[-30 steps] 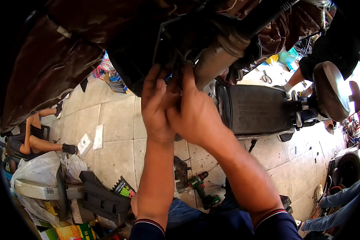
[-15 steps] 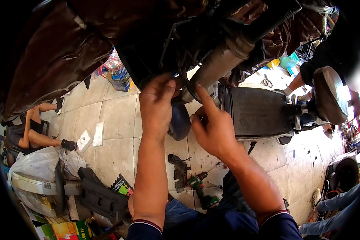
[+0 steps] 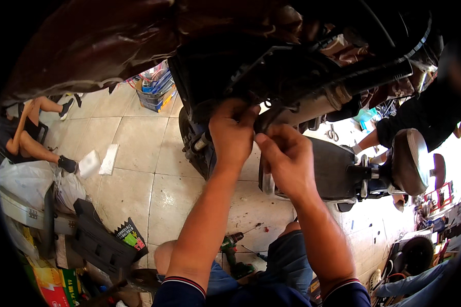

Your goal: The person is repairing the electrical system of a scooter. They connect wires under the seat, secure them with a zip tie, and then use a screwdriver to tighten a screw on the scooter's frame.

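My left hand [image 3: 233, 133] is closed, its thumb and fingers curled together under the dark front end of a scooter [image 3: 210, 66]. Close beside it, my right hand [image 3: 292, 158] is pinched, thumb against fingers, with the fingertips almost meeting those of the left. What the two hands grip between them is small and dark, and I cannot make it out. Just above the right hand, a worn metal steering tube [image 3: 312, 105] slants up to the right. Loose wires [image 3: 266, 105] hang in the shadow by the fingertips.
The black footboard [image 3: 330, 163] and a saddle [image 3: 411, 161] extend right. Below lie a green drill [image 3: 235, 261] and a black plastic panel [image 3: 100, 240]. Scissors [image 3: 332, 133] rest on the tiles [image 3: 133, 148]. A seated person [image 3: 41, 133] is at left; others are at right.
My right hand has gone from a stretched index finger on a black cable to a pinch. Both hands are now closer together. The view has shifted, showing the scooter's front differently.
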`<act>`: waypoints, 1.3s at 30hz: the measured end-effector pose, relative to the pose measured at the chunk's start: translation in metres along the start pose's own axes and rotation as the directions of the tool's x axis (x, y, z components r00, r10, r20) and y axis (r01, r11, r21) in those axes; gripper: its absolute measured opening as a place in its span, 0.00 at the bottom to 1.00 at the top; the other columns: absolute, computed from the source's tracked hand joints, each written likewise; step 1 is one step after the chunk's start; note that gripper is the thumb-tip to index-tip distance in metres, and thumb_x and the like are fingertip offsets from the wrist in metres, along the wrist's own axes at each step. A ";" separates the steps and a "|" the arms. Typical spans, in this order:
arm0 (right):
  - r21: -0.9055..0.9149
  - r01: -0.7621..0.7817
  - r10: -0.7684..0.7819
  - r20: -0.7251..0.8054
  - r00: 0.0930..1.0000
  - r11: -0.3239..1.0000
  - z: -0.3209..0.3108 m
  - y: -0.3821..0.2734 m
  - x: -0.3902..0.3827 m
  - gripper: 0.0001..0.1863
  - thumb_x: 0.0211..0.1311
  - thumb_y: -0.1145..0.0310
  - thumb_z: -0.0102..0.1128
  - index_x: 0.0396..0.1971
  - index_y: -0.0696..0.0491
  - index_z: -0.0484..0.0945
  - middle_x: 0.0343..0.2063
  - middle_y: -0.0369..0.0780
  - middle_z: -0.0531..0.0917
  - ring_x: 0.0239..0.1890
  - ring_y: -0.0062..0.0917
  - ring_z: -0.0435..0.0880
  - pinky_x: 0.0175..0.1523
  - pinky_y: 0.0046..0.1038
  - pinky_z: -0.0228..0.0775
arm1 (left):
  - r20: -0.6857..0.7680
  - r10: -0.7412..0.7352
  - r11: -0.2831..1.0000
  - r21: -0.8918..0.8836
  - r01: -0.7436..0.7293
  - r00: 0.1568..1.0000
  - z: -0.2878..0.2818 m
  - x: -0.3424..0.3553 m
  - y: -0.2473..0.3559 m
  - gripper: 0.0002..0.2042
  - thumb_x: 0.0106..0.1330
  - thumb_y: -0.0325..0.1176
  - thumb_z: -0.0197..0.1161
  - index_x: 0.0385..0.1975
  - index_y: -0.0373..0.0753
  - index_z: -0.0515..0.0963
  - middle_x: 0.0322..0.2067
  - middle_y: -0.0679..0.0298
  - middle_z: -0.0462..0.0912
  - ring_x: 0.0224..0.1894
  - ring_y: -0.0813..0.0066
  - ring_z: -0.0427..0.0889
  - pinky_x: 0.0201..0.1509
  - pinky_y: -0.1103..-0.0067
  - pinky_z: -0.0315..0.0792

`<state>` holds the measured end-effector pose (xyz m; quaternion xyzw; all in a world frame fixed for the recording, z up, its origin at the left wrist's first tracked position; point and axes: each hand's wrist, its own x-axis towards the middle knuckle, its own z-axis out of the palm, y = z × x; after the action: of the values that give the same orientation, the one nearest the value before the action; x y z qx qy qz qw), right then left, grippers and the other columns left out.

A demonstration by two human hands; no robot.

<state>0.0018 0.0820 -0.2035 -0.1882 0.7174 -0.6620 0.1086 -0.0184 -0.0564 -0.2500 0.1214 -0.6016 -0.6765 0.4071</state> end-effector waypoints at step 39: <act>-0.305 0.641 -0.621 0.171 0.765 0.704 -0.010 -0.002 -0.034 0.51 0.58 0.79 0.63 0.79 0.69 0.44 0.77 0.64 0.56 0.81 0.60 0.54 0.82 0.47 0.50 | 0.445 0.029 0.952 0.262 -0.161 0.895 -0.045 -0.035 0.114 0.24 0.65 0.21 0.72 0.61 0.31 0.77 0.43 0.58 0.88 0.42 0.72 0.87 0.47 0.76 0.82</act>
<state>0.0283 0.1053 -0.2038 -0.4563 0.7108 -0.5168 -0.1394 0.0798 -0.0577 -0.1681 -0.0041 -0.7758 -0.5691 0.2724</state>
